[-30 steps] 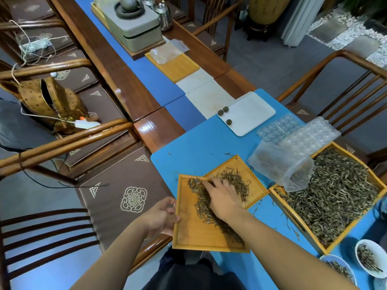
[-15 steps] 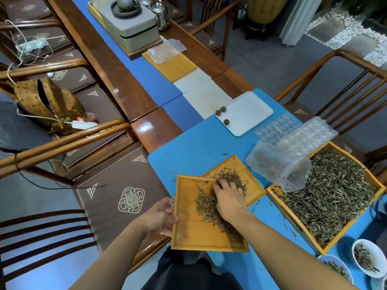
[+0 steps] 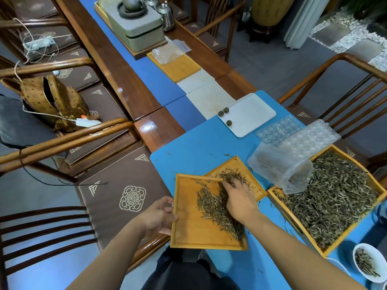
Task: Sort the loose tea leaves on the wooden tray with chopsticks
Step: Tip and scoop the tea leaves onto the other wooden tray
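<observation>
A small wooden tray (image 3: 188,233) juts over the table's near edge, and my left hand (image 3: 159,218) grips its left rim. Loose tea leaves (image 3: 211,208) lie in a diagonal band across it. My right hand (image 3: 238,198) rests palm down on the leaves with its fingers spread, at the tray's far right corner. That corner overlaps a second small wooden tray (image 3: 236,166), which holds more tea leaves (image 3: 232,174). No chopsticks are in view.
A large wooden tray (image 3: 377,185) heaped with tea stands at the right, a clear plastic bag (image 3: 278,168) lying on its corner. Behind are clear blister moulds (image 3: 301,135) and a white tray (image 3: 251,116) with three tea balls. White bowls (image 3: 370,262) sit bottom right. Chairs stand left.
My right hand has swept from the held tray's far left corner rightward and toward me, dragging the leaves with it. The left hand keeps its grip on the tray.
</observation>
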